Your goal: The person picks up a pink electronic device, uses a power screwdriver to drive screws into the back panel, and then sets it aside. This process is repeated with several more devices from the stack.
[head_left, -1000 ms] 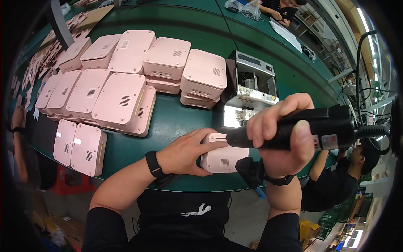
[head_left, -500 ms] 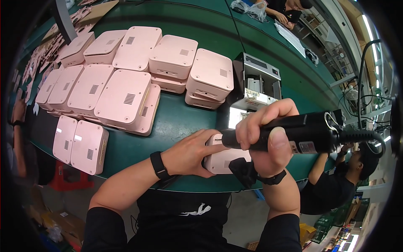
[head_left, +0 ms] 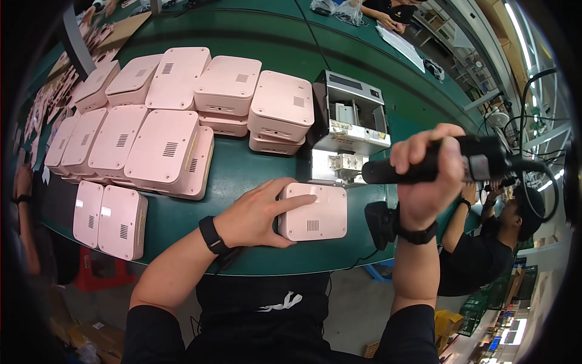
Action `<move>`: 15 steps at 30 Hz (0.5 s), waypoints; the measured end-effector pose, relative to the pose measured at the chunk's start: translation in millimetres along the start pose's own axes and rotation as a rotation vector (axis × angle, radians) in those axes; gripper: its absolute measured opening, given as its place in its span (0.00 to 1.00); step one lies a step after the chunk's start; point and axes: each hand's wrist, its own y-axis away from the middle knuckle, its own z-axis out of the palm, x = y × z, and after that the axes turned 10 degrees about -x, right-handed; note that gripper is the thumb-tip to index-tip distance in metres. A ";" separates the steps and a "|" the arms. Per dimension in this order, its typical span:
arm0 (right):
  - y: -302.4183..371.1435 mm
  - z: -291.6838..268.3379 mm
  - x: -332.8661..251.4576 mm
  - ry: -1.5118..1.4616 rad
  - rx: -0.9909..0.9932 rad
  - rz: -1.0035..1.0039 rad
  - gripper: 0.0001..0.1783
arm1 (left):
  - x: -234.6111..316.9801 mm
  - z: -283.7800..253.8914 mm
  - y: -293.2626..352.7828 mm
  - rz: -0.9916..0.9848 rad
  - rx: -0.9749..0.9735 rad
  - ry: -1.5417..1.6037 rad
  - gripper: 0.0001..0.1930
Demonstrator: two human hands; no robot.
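A pale pink plastic box (head_left: 327, 212) with a vent grille and corner screw holes lies flat near the table's front edge. My left hand (head_left: 260, 212) grips its left side, thumb at the near edge and index finger stretched across the top. To the right, my right hand (head_left: 431, 167) is wrapped round a black corded electric screwdriver (head_left: 479, 159), raised above the table and held level. The screwdriver's nose points left at the front of a screw feeder (head_left: 351, 136), a black and silver machine. Whether the tip touches the feeder, I cannot tell.
Several stacked pink boxes (head_left: 160, 145) fill the left of the green table (head_left: 233, 173). Two more boxes (head_left: 121, 221) stand at the near left edge. A black wrist-worn device (head_left: 381, 223) trails a cable by my right wrist. A co-worker (head_left: 491, 236) sits at the right.
My right hand has lifted the screwdriver off the box's top and moved it right and up to the screw feeder. My left hand still holds the box.
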 end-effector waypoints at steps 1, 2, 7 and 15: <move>-0.8 -1.1 3.2 0.024 -0.003 0.026 0.15 | 0.0 -0.1 -0.1 0.002 -0.004 -0.002 0.42; -0.8 -2.3 5.6 0.049 -0.005 0.053 0.15 | 0.0 0.1 -0.4 -0.001 -0.006 0.003 0.42; 27.4 -13.6 -7.1 -0.095 -0.048 0.148 0.16 | -3.0 -0.9 -3.6 0.004 -0.003 0.016 0.42; 68.8 -16.3 -38.0 -0.054 -0.068 0.149 0.20 | 1.1 -1.4 -4.8 -0.011 -0.023 0.018 0.43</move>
